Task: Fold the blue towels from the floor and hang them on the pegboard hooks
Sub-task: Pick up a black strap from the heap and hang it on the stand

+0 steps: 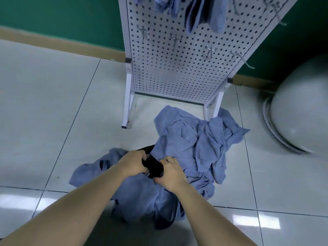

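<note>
A heap of crumpled blue towels lies on the tiled floor in front of the white pegboard stand. Folded blue towels hang from hooks at the top of the board. Several bare metal hooks stick out lower down. My left hand and my right hand are both closed on a black object that lies among the towels; I cannot tell what it is. More blue towel is spread under my forearms.
A large pale grey ball rests on a ring at the right, close to the stand's right foot. A green wall with a tan skirting board runs behind. Glossy floor tiles extend to the left.
</note>
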{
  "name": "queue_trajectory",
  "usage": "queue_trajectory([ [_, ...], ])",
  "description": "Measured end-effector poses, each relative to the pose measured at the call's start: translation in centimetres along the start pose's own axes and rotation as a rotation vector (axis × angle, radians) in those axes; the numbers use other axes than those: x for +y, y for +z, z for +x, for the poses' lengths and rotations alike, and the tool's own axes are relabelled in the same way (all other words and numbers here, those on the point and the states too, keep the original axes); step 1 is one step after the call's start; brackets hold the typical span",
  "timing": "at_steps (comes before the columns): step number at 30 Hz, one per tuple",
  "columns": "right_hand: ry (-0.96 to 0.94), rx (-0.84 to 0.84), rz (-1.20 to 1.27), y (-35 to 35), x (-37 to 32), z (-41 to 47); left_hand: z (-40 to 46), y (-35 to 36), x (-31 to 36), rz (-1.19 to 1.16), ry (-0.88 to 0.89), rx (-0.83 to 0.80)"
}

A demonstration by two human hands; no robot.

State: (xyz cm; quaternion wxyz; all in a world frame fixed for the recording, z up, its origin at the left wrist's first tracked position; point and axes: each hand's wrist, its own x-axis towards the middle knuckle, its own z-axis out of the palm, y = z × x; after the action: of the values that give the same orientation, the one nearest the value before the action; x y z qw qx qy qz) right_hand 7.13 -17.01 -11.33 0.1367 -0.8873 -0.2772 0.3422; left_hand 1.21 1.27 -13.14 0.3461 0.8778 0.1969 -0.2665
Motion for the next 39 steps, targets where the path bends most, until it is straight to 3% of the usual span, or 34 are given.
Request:
queue_trajectory([
  [7, -0.018, 0.031, -0.052, 0.2, 0.1, -0.4, -0.9, 0.6, -0.9, -0.262, 0.071, 0.022],
  [12, -0.038, 0.037, 0.024, -1.2, -0.1, -1.0, -2.0, -3.3, 1.6, -0.402, 0.172, -0.059],
  [20, -0.123, 0.495, 0.140, -9.9, -2.8, -2.4, -6.8, -14.1, 9.3, -0.501, 0.339, -0.023],
  [24, -0.269, 0.672, 0.212, -16.5, -5.7, -4.4, -10.5, -18.7, 13.3, -0.513, 0.412, 0.036],
  [28, -0.340, 0.707, 0.372, -23.0, -9.2, -8.3, -14.2, -21.8, 16.1, -0.595, 0.488, 0.102],
  [35, -0.412, 0.850, 0.248, -30.2, -13.9, -15.8, -20.9, -23.4, 17.4, -0.574, 0.563, -0.009],
  [39, -0.423, 0.868, 0.261, -31.1, -15.2, -19.2, -23.8, -23.6, 18.5, -0.603, 0.648, 0.019],
])
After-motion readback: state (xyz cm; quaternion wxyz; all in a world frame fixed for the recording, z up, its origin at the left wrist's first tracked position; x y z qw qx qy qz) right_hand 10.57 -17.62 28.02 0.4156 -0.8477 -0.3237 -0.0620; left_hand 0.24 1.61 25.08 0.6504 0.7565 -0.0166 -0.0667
